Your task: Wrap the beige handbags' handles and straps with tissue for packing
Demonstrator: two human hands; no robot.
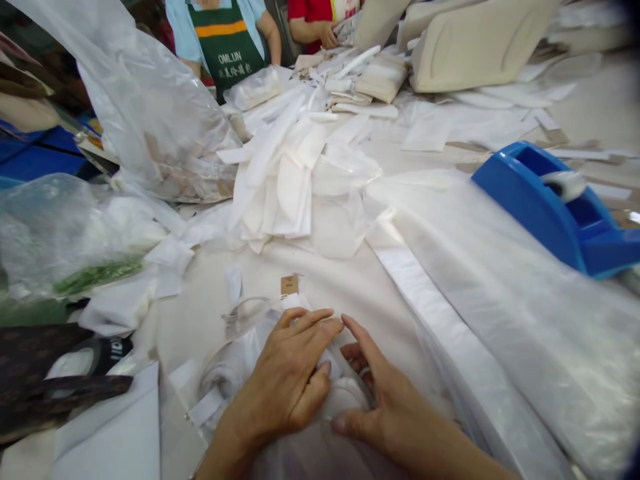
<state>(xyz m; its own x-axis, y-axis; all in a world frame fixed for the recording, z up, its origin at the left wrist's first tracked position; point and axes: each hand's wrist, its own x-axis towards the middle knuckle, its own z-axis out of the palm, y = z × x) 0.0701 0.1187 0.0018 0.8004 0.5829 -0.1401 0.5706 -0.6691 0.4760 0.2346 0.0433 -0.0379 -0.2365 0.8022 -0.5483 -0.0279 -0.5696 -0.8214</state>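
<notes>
A whitish, soft-looking item point(345, 395) lies under my hands, partly covered by clear plastic film; a rounded strap-like band point(220, 373) shows at its left. My left hand point(295, 370) rests on top of it, fingers stretched forward and thumb bent inward. On its right side my right hand point(383, 400) curves over the plastic, thumb and fingers spread apart. The fingertips of both hands come close together. Just beyond them lies a small brown card tag point(289, 285) with dark print. My hands hide much of the item.
Long clear plastic sleeves point(500, 300) lie at right, beside a blue tape dispenser point(550, 207). White sheets and scraps point(285, 193) pile up ahead. A dark patterned bag point(30, 380) sits at left. Across the table are a person in a green apron point(227, 50) and another in red point(313, 27).
</notes>
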